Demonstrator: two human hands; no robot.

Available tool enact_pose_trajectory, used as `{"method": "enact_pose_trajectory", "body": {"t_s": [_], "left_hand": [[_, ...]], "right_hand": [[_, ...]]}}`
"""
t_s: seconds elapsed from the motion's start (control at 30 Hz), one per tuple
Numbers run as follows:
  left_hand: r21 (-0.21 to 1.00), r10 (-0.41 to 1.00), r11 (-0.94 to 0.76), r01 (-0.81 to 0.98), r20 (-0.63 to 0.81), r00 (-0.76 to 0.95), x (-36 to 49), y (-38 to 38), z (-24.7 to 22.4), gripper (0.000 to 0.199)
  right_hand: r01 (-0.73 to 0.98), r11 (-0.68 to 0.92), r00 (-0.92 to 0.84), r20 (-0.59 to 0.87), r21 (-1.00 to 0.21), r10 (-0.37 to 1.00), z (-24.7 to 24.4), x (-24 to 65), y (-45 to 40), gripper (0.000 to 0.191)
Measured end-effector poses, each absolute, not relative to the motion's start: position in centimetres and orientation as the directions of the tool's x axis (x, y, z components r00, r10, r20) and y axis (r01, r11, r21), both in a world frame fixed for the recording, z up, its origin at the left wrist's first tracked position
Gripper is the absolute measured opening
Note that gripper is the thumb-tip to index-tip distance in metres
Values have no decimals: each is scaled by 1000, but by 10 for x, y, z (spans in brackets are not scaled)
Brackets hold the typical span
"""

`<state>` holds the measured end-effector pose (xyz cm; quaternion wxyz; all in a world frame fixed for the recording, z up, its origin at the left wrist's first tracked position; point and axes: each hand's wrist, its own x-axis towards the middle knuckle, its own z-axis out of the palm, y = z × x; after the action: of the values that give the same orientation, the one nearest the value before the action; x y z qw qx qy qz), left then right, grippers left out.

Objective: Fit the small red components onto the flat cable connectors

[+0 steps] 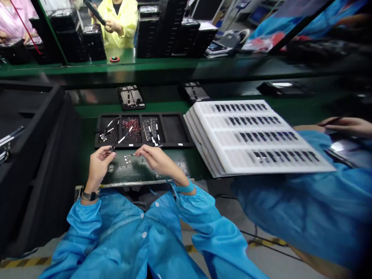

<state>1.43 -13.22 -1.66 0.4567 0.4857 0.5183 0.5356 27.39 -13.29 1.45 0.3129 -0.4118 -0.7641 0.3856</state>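
Note:
Between the thumb and fingers of my left hand [100, 161], a small dark electronic part [112, 149] is pinched; a thin strip with a white section rises from it over the tray. My right hand [155, 158] pinches the end of a thin flex strip [128, 158] with small pale squares, level with the left fingertips and apart from them. Just beyond both hands lies a black compartment tray [177, 145]. Its compartments hold strip-like parts [108, 131], many tiny red pieces [132, 124] and small grey parts with white strips [148, 130]; the rightmost shows only black bottom.
White foam trays [229, 164] with rows of dark parts are stacked at right. Black trays [43, 116] stand high at left. Flat device assemblies [131, 97] lie behind on the green line. A blue-sleeved co-worker [290, 205] sits close at right; another person in yellow [124, 23] works opposite.

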Motion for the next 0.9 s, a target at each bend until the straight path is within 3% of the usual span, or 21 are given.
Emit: {"method": "enact_pose_trajectory", "body": {"t_s": [0.1, 0.27, 0.43, 0.57, 0.9], "left_hand": [[998, 999, 1, -68, -4, -46, 10, -133, 5, 48], [997, 998, -36, -62, 40, 55, 6, -138, 30, 50], [996, 987, -80, -47, 85, 137, -2, -138, 44, 29], [997, 981, -80, -3, 79, 179, 7, -127, 46, 24], [998, 937, 23, 53, -40, 346, 51, -66, 30, 32]], "right_hand": [[414, 367, -391, 201, -833, 898, 28, 285, -133, 24], [408, 301, -401, 127, -862, 907, 43, 298, -141, 15], [311, 248, -357, 129, -917, 925, 52, 301, -138, 13], [242, 255, -347, 162, -936, 924, 52, 302, -118, 18], [283, 320, -445, 171, -904, 879, 30, 299, -73, 22]]}}
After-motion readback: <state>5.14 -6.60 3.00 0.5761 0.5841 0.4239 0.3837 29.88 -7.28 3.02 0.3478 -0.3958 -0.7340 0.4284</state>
